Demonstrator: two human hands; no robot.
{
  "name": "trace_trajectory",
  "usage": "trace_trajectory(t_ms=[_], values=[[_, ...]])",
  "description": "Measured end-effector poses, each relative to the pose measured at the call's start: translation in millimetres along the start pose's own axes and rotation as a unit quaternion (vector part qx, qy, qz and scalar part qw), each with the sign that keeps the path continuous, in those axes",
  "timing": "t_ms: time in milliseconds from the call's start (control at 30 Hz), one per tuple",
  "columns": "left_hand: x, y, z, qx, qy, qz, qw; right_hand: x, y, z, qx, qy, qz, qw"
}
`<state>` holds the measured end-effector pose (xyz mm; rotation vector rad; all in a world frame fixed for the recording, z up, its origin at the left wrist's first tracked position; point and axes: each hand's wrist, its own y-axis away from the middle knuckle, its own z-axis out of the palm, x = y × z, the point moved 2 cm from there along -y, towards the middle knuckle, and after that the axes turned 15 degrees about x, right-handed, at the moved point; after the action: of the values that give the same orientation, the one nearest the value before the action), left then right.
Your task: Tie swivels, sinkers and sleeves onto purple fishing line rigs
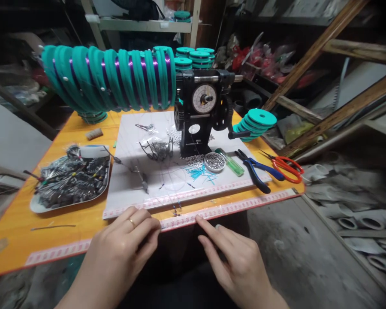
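Note:
My left hand [128, 244] is at the table's front edge with its fingers curled and thumb pressed in. What it pinches, if anything, is too small to make out. My right hand [233, 253] has its index fingertip on the pink-and-white measuring tape [244, 210] along that edge, its thumb held apart beneath. Between the hands and just beyond the tape lie small dark fishing-tackle pieces [176, 209] on thin line. Behind them, a white board [161, 195] bears a loop of fine line, cut blue tubes [197, 172] and a round dish of small metal beads [215, 162].
A black winding machine [196, 116] with a dial stands on the board, beside a row of teal spools [109, 79]. A tray of dark weights [73, 180] sits left. Right are a green-handled screwdriver [233, 165], blue pliers [255, 169] and orange scissors [287, 167].

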<state>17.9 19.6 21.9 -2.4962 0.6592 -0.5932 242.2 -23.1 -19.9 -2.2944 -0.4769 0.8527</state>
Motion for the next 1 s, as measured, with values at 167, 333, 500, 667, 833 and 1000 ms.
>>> trace_trajectory(t_ms=[167, 333, 500, 667, 833, 1000], values=[[-3, 6, 2.5, -0.021, 0.000, -0.006, 1.000, 5, 4, -1, 0.000, -0.019, 0.030, 0.999], [-5, 9, 3.5, -0.020, 0.010, -0.004, 1.000, 1, 1, -1, -0.013, -0.034, 0.039, 0.999], [-8, 12, 1.3, 0.003, 0.094, -0.058, 0.994, 10, 9, -39, 0.106, -0.008, -0.106, 0.989], [-14, 36, -1.8, 0.097, 0.193, -0.281, 0.935, 61, 11, -63, 0.110, 0.126, -0.189, 0.968], [-8, 63, 3.2, 0.213, 0.363, -0.487, 0.765, 48, -10, -47, 0.128, 0.081, -0.195, 0.969], [20, 68, 11.2, 0.206, 0.483, -0.634, 0.568, -48, -12, 3, 0.059, -0.091, -0.184, 0.977]])
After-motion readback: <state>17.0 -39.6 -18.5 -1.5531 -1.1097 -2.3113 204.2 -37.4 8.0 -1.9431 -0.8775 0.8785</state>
